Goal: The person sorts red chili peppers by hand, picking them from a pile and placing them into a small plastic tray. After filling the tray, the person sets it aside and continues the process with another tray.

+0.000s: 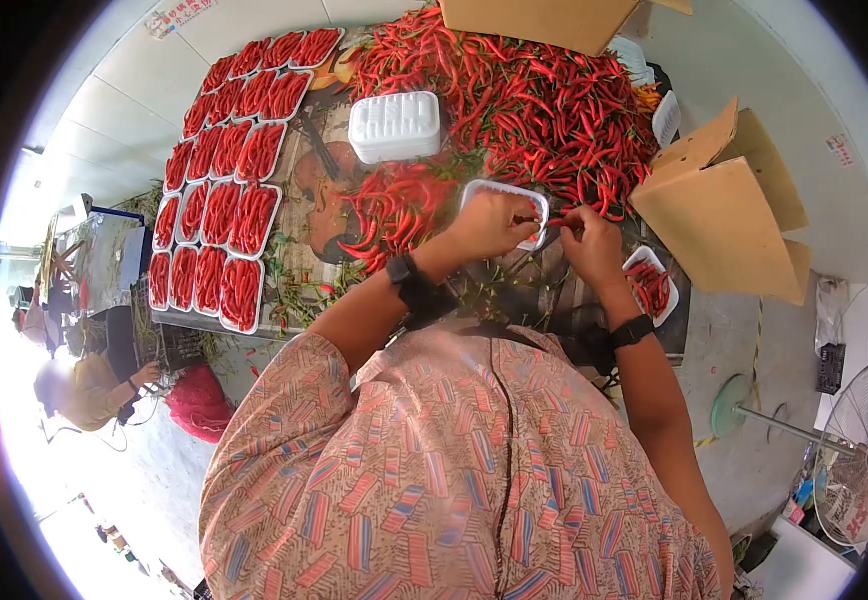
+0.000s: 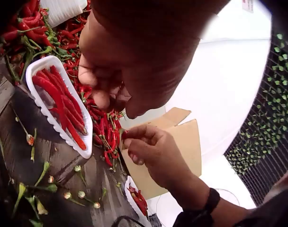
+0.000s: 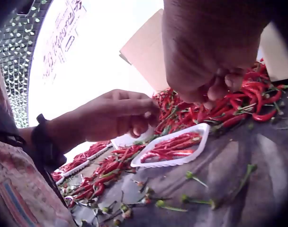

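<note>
My left hand (image 1: 494, 222) is over a white tray (image 1: 470, 190), its fingers curled with red chili showing at the fingertips. Several long red chilies (image 2: 63, 101) lie lengthwise in that tray, seen best in the left wrist view. Just right of the tray, my right hand (image 1: 591, 245) pinches a red chili pepper (image 1: 559, 222) between thumb and fingers. The two hands face each other a short gap apart. In the right wrist view, the right hand's (image 3: 205, 75) own fingers hide most of what they grip.
A large heap of red chilies (image 1: 564, 110) covers the table's back. Filled trays (image 1: 239, 295) stand in rows at left, near stacked white trays (image 1: 395, 126). A smaller chili tray (image 1: 651, 285) and a cardboard box (image 1: 719, 210) are at right. Green stems (image 2: 44, 175) litter the tabletop.
</note>
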{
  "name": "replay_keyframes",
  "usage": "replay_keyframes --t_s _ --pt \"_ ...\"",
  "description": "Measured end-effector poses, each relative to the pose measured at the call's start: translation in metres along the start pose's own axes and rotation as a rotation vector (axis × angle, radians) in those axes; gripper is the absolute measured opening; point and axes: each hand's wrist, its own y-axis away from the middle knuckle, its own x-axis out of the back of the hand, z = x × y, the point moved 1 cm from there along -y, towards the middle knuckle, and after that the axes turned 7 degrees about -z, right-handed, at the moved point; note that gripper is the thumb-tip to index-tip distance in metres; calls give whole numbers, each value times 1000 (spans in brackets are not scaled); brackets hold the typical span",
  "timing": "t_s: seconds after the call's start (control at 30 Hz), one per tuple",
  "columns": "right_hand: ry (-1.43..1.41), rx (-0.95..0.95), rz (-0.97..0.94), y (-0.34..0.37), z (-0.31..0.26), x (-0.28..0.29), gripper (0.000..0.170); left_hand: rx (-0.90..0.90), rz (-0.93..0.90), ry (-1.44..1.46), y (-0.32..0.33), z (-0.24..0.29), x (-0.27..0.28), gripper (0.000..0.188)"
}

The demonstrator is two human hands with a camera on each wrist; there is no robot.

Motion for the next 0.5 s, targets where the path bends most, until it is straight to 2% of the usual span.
replay_keyframes --t_s 0.07,0.2,0.27,0.4,0.47,0.5 --pt "-84 4 3 -3 -15 0 14 36 -48 -10 1 2 -1 18" --pt "-70 30 -21 -8 -30 -3 14 118 -25 -34 8 9 7 17" --pt "-81 50 -27 -8 -35 -6 15 229 -29 -58 13 8 11 16" --pt "-22 117 -76 -9 -42 -8 19 240 -11 -55 17 3 13 14" --pt "62 238 -96 -8 -36 -11 21 146 -74 -60 19 8 20 13" --pt "62 237 -97 -8 -36 -9 21 147 -74 -59 20 8 22 13"
